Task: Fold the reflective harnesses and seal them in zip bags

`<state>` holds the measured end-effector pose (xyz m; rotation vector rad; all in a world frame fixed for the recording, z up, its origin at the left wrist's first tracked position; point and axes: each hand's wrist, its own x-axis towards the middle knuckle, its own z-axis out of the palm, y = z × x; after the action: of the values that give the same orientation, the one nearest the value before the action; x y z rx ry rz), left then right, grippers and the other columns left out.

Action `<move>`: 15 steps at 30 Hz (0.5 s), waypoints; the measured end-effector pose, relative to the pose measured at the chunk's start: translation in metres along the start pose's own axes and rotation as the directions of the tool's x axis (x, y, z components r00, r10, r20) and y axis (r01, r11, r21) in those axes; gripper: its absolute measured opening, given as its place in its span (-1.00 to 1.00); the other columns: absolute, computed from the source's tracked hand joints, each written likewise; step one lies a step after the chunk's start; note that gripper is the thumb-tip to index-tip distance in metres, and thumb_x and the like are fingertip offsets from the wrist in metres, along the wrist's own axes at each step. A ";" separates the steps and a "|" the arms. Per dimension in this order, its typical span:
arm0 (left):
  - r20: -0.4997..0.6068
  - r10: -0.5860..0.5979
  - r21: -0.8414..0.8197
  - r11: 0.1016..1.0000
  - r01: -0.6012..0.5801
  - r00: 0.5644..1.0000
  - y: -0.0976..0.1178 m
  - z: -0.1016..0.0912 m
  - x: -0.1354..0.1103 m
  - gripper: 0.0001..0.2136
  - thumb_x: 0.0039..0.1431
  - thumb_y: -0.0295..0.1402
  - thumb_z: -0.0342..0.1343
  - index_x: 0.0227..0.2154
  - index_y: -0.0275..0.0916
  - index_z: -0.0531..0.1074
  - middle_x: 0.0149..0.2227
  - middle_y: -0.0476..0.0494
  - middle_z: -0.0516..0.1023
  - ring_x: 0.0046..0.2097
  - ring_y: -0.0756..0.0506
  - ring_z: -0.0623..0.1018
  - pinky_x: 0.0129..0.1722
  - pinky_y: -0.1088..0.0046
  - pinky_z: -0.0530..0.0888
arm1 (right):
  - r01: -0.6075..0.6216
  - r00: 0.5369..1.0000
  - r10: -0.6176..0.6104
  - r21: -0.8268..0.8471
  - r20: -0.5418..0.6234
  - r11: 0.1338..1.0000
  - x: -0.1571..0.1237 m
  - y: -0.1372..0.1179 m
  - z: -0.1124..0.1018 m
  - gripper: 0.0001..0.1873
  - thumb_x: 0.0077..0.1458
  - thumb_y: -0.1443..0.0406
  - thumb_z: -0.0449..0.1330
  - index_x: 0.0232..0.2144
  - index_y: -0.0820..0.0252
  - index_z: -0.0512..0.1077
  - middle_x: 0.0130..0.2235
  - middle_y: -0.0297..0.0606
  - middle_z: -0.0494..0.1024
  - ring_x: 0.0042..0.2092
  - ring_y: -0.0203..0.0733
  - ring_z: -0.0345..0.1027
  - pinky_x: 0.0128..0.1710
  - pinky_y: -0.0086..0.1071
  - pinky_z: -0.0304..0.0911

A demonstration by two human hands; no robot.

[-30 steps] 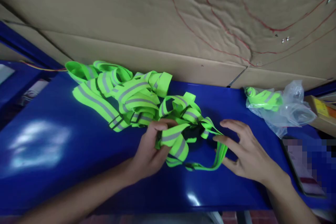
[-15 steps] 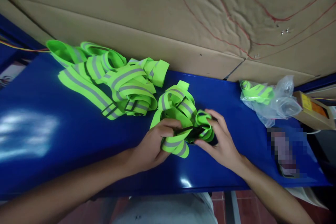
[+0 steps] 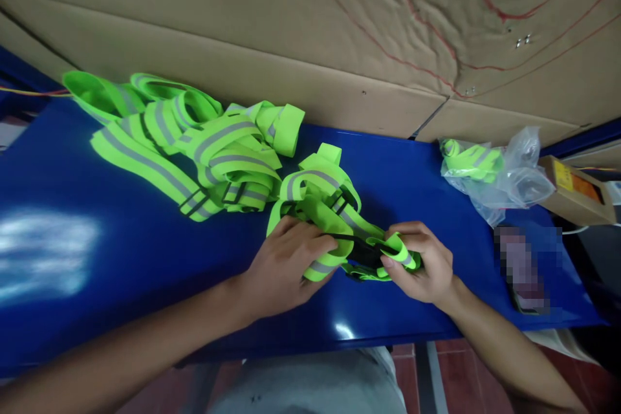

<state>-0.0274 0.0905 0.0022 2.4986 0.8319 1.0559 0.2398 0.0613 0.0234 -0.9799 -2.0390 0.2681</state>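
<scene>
A bundle of neon green reflective straps point(image 3: 320, 194) with grey stripes lies on the blue table point(image 3: 97, 252). My left hand point(image 3: 286, 265) presses down on the bundle's near side, fingers curled over a strap. My right hand point(image 3: 420, 262) is closed on a looped end of the same strap beside a black buckle point(image 3: 361, 252). The two hands sit close together at the table's front middle.
A bigger heap of the same green straps point(image 3: 194, 142) lies at the back left. A clear plastic bag point(image 3: 504, 174) with a folded strap inside sits at the right, next to a small cardboard box point(image 3: 577, 191). Brown cardboard sheets point(image 3: 291, 32) line the back.
My right hand went from open and spread over the strap to closed on its looped end. The loose strap has been gathered into a tighter bundle between both hands.
</scene>
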 end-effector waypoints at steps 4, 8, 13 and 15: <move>-0.013 0.027 -0.087 0.996 -0.028 1.000 -0.006 0.000 0.000 -0.65 0.14 -0.62 0.08 -0.04 -0.17 0.36 -0.21 -0.06 0.57 -0.21 -0.07 0.54 -0.11 0.33 0.39 | -0.058 0.997 0.059 0.019 -0.053 0.998 -0.001 0.008 -0.003 -0.59 0.11 0.34 0.39 -0.02 0.10 0.38 -0.19 -0.20 0.61 -0.14 -0.10 0.58 -0.19 -0.27 0.52; -0.181 -0.009 -0.118 0.993 -0.013 0.983 -0.004 -0.002 -0.001 -0.63 0.12 -0.55 0.12 0.01 -0.22 0.34 0.13 -0.28 0.43 0.11 -0.20 0.49 0.04 0.18 0.43 | -0.216 0.976 0.215 -0.023 -0.046 0.976 -0.003 0.008 -0.007 -0.56 0.17 0.32 0.38 0.07 0.07 0.40 -0.08 -0.20 0.64 -0.10 -0.10 0.60 -0.11 -0.26 0.53; -0.242 0.311 0.183 0.945 -0.272 0.919 0.012 -0.001 -0.004 -0.72 0.10 -0.38 0.23 -0.10 -0.03 0.47 0.18 -0.08 0.38 0.16 -0.13 0.40 0.21 0.13 0.26 | -0.319 0.947 0.313 0.090 0.072 0.943 -0.005 -0.006 0.001 -0.65 0.23 0.29 0.35 0.03 0.08 0.40 -0.12 -0.28 0.65 -0.17 -0.24 0.61 -0.15 -0.45 0.52; -0.086 0.238 0.259 0.943 -0.209 0.968 0.015 0.000 -0.003 -0.71 0.13 -0.36 0.27 -0.06 -0.06 0.50 0.12 -0.13 0.47 0.15 -0.15 0.42 0.22 0.12 0.24 | -0.317 0.944 0.303 0.107 0.129 0.942 -0.006 -0.010 0.005 -0.67 0.25 0.30 0.32 0.04 0.08 0.40 -0.14 -0.29 0.64 -0.19 -0.26 0.60 -0.15 -0.46 0.52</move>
<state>-0.0231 0.0766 0.0078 2.8187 0.7666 1.2509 0.2326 0.0507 0.0216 -1.2294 -1.9321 0.6244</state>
